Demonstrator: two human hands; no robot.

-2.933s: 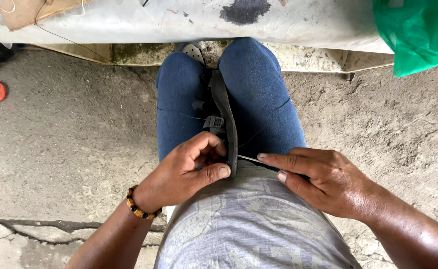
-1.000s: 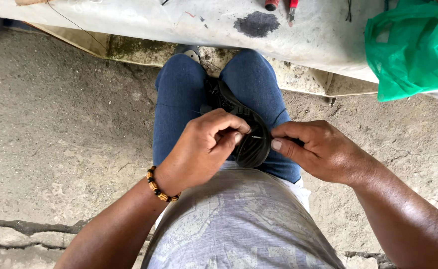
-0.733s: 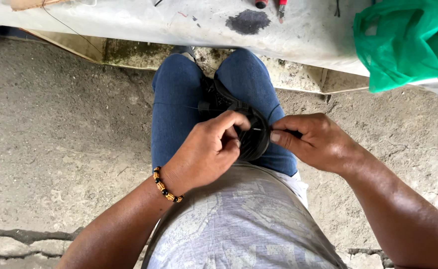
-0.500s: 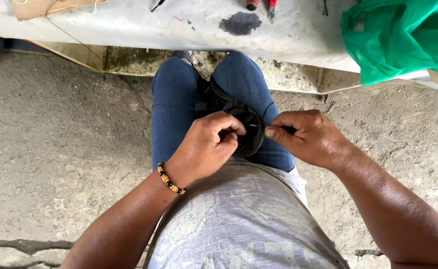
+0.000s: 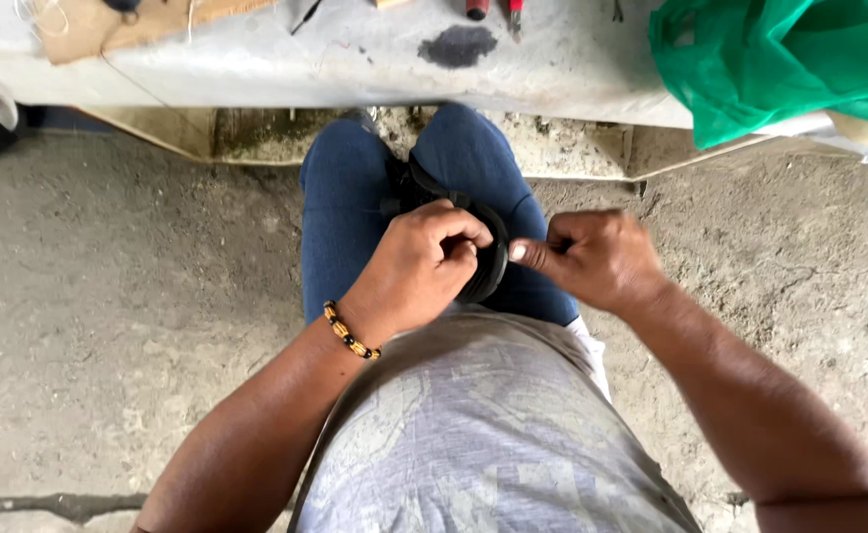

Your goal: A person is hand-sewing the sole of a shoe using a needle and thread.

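Black strap [image 5: 488, 271] on lap, pinched in left hand [image 5: 419, 266] and right hand [image 5: 597, 259] grips, beneath grey bench [image 5: 355, 59].

Workshop, stained workbench [image 5: 355, 59], tools [image 5: 493, 10], concrete floor [image 5: 128, 296]

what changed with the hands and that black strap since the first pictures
The black strap, earlier lying straight along the lap, is now bent into a loop. The left hand has closed over it from the side; the right hand has drawn its fingers in at the strap's right edge. Both hands stay on it, over the blue-jeaned knees.
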